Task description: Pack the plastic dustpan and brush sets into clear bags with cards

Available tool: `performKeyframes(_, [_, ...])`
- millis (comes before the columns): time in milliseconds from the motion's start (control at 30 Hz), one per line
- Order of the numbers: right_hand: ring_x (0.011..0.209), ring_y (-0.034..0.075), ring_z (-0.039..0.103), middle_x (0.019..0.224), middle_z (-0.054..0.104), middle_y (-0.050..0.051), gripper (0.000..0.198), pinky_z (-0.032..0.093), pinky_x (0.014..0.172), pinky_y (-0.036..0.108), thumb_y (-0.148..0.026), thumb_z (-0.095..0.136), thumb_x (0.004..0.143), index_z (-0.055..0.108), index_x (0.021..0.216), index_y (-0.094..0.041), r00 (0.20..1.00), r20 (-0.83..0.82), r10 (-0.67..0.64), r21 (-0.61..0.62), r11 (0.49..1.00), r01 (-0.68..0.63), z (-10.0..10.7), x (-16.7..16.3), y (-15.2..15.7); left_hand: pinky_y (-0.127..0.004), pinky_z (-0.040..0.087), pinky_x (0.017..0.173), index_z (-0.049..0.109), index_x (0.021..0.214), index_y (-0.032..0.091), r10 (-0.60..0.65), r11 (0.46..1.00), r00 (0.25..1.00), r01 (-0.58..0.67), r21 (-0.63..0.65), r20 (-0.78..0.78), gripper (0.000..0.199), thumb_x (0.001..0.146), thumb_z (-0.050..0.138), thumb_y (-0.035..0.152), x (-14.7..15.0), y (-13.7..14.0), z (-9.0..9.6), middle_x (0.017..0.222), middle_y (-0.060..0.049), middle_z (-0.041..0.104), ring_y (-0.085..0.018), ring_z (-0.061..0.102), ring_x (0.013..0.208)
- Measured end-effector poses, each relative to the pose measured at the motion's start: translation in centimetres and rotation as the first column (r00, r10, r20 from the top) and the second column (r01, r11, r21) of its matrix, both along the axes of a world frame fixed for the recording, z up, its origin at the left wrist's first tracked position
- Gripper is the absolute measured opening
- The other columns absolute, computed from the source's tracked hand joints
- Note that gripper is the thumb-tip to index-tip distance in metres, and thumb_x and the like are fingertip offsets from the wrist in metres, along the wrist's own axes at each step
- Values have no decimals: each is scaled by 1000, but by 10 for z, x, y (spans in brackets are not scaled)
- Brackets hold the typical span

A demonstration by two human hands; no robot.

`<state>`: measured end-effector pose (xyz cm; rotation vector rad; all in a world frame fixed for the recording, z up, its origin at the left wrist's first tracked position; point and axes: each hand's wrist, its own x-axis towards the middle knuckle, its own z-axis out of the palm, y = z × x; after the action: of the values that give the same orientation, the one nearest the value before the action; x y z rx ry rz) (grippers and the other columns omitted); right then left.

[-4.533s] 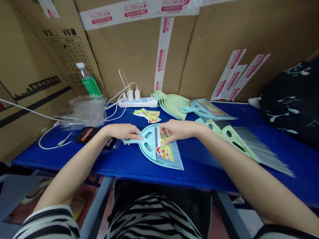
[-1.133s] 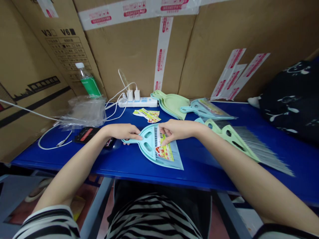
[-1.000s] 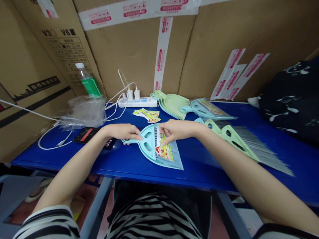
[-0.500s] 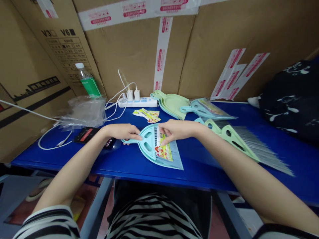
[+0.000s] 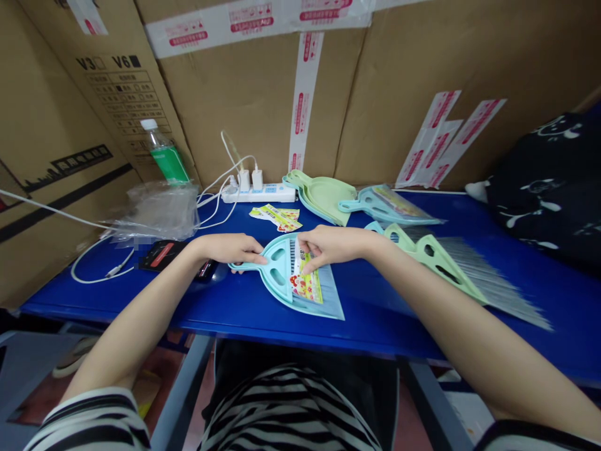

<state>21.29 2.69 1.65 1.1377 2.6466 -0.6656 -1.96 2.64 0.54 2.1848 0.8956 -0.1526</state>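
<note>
Biggest worry here is the label card (image 5: 307, 287), tbh. Its far end is pinched by the right hand (image 5: 328, 245), thumb against fingers, and it's laid right over the bristles (image 5: 332, 292). If it's pushed too hard it could be creased, or a corner could get snagged in the bristles. The handle (image 5: 252, 266) is gripped by the left hand (image 5: 238, 248), thumb on top; if that grip were loosened, the whole dustpan (image 5: 295, 305) could be swung round by a push on the card. The brush (image 5: 285, 267) could be knocked loose too if things get tipped.

For placement, the dustpan is found on the near side of the power strip (image 5: 260, 193), a bit to its right. Whether the brush's own handle is held as well can't be told, fingers are in the way.

Looks-wise, it's all light blue plastic. The dustpan is rounded near the handle and widened toward a straight edge. The brush is nested inside, with two long holes cut in it and greyish-blue bristles fanned out. The card is printed mostly yellow with some red.
</note>
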Motion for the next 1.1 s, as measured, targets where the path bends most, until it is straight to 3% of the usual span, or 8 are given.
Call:
performKeyframes(200, [64,16,47,67,49,-3,36,30,58,28,-45,68,69,40,72,-23,1000,13,-4,17,1000,4,2,-1,0,-21,27,49,43,62,18,7,1000,1000,-7,0,-6,46,85,46,57,0,0,0,56,5,32,-9,30,52])
performKeyframes(1100, [62,16,47,66,50,-3,34,30,57,27,-48,67,69,45,75,-23,1000,4,-9,10,1000,9,0,0,0,-20,29,49,43,62,17,8,1000,1000,-8,16,-15,44,86,46,54,1,-1,2,56,5,34,-9,32,53])
